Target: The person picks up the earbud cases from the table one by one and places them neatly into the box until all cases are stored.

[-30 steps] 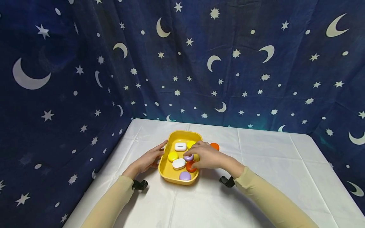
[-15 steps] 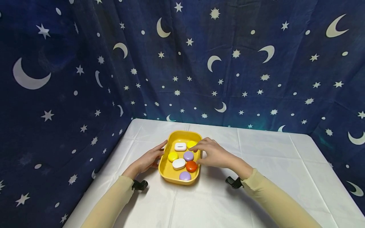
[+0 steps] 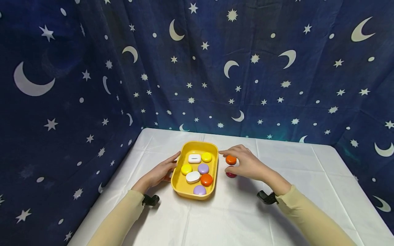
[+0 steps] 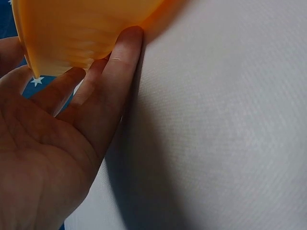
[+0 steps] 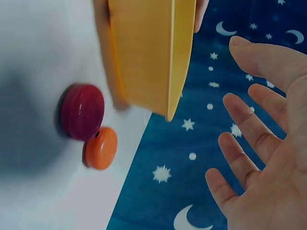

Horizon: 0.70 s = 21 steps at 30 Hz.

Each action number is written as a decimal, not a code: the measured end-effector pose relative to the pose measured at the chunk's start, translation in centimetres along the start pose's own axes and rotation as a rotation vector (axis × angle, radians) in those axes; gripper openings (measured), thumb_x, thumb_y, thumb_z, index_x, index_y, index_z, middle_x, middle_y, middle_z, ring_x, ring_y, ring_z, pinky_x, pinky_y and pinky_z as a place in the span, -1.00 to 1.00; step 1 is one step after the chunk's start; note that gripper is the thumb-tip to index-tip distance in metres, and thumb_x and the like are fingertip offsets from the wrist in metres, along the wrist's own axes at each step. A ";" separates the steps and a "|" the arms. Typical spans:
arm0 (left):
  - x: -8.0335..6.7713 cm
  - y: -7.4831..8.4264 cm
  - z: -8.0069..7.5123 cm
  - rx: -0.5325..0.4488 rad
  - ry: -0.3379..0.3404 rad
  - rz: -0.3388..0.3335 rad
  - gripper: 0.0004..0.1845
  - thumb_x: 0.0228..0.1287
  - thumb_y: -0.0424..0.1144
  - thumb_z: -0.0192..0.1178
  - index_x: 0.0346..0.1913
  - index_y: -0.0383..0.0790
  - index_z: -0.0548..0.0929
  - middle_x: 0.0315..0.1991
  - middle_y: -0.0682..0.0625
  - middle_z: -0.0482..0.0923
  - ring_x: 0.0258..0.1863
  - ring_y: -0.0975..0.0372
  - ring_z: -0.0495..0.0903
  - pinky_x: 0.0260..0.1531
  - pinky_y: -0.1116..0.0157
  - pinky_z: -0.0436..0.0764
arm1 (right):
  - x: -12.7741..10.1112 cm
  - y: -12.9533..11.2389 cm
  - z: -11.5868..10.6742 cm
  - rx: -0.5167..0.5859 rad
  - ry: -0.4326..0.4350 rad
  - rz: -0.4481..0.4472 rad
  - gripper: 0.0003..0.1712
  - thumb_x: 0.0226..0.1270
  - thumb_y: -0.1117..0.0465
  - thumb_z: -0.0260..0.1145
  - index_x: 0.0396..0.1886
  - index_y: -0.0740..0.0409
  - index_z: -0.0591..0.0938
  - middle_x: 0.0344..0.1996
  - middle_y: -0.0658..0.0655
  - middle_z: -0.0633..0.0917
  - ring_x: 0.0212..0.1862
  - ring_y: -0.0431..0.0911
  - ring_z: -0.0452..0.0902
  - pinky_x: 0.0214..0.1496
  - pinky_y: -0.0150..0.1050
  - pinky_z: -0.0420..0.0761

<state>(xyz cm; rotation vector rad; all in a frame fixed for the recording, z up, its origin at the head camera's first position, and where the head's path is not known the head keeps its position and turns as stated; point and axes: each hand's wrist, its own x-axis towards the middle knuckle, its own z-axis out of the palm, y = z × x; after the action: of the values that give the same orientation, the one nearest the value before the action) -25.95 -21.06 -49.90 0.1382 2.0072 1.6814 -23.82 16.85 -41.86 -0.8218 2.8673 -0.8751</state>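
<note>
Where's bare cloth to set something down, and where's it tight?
Free: the white tablecloth right of the right hand, and the strip near the yellow plastic tray. Tight: between the tray's right wall and the right hand, where the orange round case and dark red round case lie.

Backdrop: dark blue cloth (image 3: 197, 68) hung across the far side and along the left, printed with white and cream crescent moons, stars and dots; soft folds and creases visible, deeper shadow at the left. Furniture: one table, covered in a white cloth (image 3: 289, 164) with faint fold lines, its far edge meeting the backdrop. Lighting: even, brightest on the tabletop.
</note>
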 end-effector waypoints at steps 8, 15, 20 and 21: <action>0.0 0.0 0.0 -0.004 -0.006 0.006 -0.35 0.60 -0.13 -0.05 0.63 0.34 0.10 0.61 -0.21 0.00 0.21 0.02 0.54 -0.13 0.09 0.73 | -1.1 1.6 -0.5 -0.005 0.032 0.080 -0.27 0.14 0.03 0.57 0.36 -0.27 0.60 0.22 -0.02 0.60 0.34 0.04 0.27 0.28 0.26 0.43; 0.0 0.0 0.1 -0.008 -0.003 0.012 -0.35 0.61 -0.15 -0.06 0.63 0.32 0.10 0.59 -0.22 0.04 0.17 0.03 0.57 -0.13 0.09 0.73 | -1.6 3.3 -0.3 -0.034 0.050 0.069 -0.32 0.16 0.05 0.57 0.32 -0.22 0.63 0.17 -0.04 0.63 0.32 0.05 0.28 0.33 0.25 0.35; 0.0 -0.1 0.1 -0.002 0.010 0.007 -0.36 0.60 -0.15 -0.05 0.63 0.32 0.12 0.59 -0.22 0.06 0.16 0.03 0.57 -0.13 0.09 0.73 | -1.7 4.2 -0.1 -0.046 0.068 0.044 -0.35 0.15 0.08 0.59 0.29 -0.16 0.66 0.13 0.00 0.66 0.29 0.09 0.31 0.32 0.25 0.31; 0.0 -0.1 0.1 0.000 0.011 0.005 -0.36 0.59 -0.15 -0.05 0.63 0.32 0.12 0.59 -0.22 0.06 0.17 0.03 0.56 -0.13 0.09 0.73 | -1.7 4.3 0.0 -0.051 0.069 0.042 -0.35 0.15 0.08 0.58 0.29 -0.15 0.65 0.12 0.01 0.66 0.28 0.10 0.32 0.32 0.25 0.30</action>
<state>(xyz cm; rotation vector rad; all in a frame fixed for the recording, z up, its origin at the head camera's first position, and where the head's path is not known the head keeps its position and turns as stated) -25.92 -20.97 -50.00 0.1340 2.0170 1.6886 -24.42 20.77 -44.32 -0.7476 2.9659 -0.8458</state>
